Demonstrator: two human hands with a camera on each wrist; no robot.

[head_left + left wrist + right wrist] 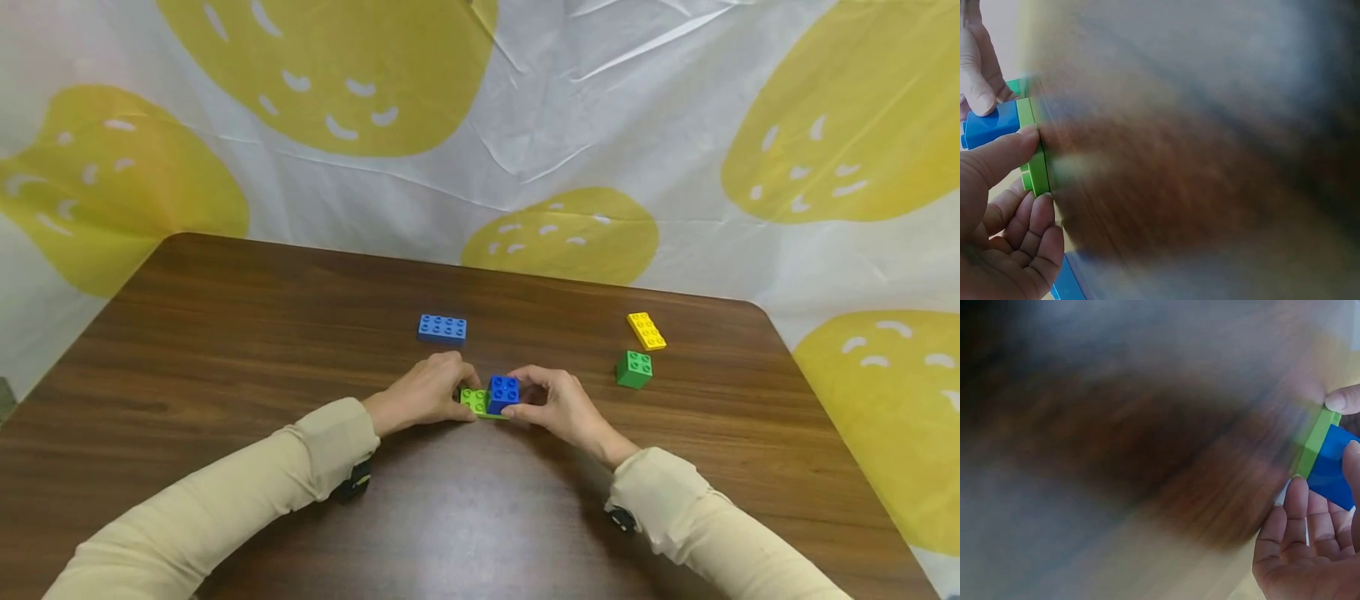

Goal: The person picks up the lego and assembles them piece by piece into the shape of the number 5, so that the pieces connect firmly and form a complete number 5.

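1. Left hand (427,392) curled at left end of lime plate (474,401), thumb and fingertips clamped on its edge; forearm in beige sleeve (225,500) running in from lower left, lying low over worktop (225,350).
2. Left wrist view: thumb (1004,153) pressing plate's edge, other fingers cupped under it; background blurred.
3. Right hand (555,404) curled from the right, fingers pinching blue brick (503,393) front and back; forearm entering from lower right.
4. Right wrist view: fingertips (1297,500) at plate's underside edge, brick just beside thumb; rest of frame blurred.
5. Blue brick seated on right half of lime plate, studs up; left studs of plate bare. Whether fully pressed down: cannot tell.
6. Assembly at mid-worktop, slightly nearer the person, between both hands; resting on or just above the surface, cannot tell which.
7. Plate's long axis left-right, roughly parallel to near edge; brick square, sides aligned with plate.
8. Open room: bare wood all round the near side and to far left; worktop's far edge well apart, rounded corners at back left and back right.
9. Flat blue plate (442,328) just behind left hand, long axis left-right.
10. Yellow plate (647,331) and green brick (634,369) to the right, near each other, apart from right hand; yellow's long axis angled front-back.
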